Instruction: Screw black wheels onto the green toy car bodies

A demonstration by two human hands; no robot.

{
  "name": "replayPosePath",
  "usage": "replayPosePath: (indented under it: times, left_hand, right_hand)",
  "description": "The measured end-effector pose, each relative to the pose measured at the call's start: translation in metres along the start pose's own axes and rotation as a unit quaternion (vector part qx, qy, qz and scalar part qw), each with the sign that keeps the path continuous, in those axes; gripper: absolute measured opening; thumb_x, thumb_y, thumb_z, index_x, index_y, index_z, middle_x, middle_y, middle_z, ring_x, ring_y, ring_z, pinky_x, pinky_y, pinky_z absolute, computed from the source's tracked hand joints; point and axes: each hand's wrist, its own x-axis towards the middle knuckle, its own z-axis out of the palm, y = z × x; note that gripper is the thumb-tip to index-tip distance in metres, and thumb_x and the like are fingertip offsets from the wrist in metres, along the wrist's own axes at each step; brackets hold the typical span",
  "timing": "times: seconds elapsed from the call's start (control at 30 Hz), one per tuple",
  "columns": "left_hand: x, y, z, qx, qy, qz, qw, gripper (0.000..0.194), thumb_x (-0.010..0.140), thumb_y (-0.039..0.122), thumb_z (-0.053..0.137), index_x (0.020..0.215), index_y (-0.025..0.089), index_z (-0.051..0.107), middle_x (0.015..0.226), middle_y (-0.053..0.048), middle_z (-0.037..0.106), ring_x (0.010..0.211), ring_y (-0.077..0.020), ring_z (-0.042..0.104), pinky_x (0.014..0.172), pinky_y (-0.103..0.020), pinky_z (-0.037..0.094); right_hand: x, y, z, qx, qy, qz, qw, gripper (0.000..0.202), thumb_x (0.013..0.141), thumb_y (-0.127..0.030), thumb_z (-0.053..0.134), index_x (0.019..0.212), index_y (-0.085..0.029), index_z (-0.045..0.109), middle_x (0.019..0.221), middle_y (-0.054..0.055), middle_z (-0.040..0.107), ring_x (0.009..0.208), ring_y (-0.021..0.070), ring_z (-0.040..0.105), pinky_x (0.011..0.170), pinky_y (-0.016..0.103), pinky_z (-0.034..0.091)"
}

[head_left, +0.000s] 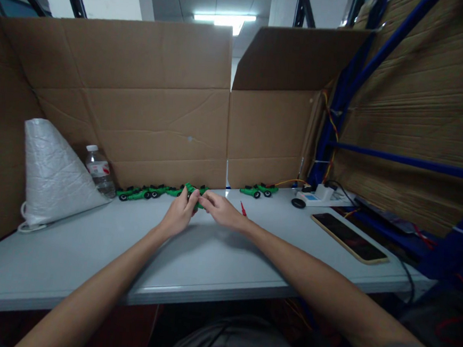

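Observation:
Both hands meet over the middle of the table around a green toy car [191, 187], most of it hidden by the fingers. My left hand [178, 212] is closed on the car from the left, thumb up. From the other side, my right hand [223, 211] pinches at the car's right end; I cannot make out any smaller part there. Behind the hands, a row of green toy race cars [136, 193] with black wheels runs along the cardboard. Two more green toy cars [266, 189] stand to the right. A small red pointed tool [243, 209] lies just beyond my right wrist.
A silver insulated bag [56, 181] and a clear water bottle [100, 171] stand at the left. On the right are a phone [349, 237], a white power strip [326, 197] and a black round object [298, 203]. Cardboard walls [159, 119] and blue rack bars [412, 162] enclose the table.

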Motion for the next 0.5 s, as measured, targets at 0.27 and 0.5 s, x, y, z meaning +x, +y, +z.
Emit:
replayPosePath:
  times: [0.27, 0.5]
  left_hand:
    - [0.005, -0.007, 0.006, -0.101, -0.05, -0.093, 0.989, 0.058, 0.098, 0.074, 0.04, 0.087, 0.019, 0.054, 0.06, 0.004, 0.048, 0.051, -0.0118, 0.045, 0.048, -0.023, 0.032]
    - [0.001, -0.004, 0.006, -0.087, -0.034, -0.053, 0.994, 0.054, 0.097, 0.073, 0.044, 0.089, 0.02, 0.051, 0.063, 0.005, 0.051, 0.055, -0.0127, 0.048, 0.056, -0.025, 0.038]
  right_hand:
    - [-0.002, 0.009, -0.021, -0.343, -0.015, -0.211, 0.915, 0.021, 0.097, -0.032, 0.068, 0.109, -0.019, 0.057, 0.105, 0.01, 0.064, 0.093, 0.0216, 0.059, 0.084, 0.033, 0.046]
    - [0.003, 0.016, -0.008, -0.155, -0.01, -0.044, 0.987, 0.038, 0.101, -0.052, 0.054, 0.082, -0.019, 0.057, 0.071, 0.0, 0.056, 0.064, 0.0145, 0.051, 0.063, 0.026, 0.039]
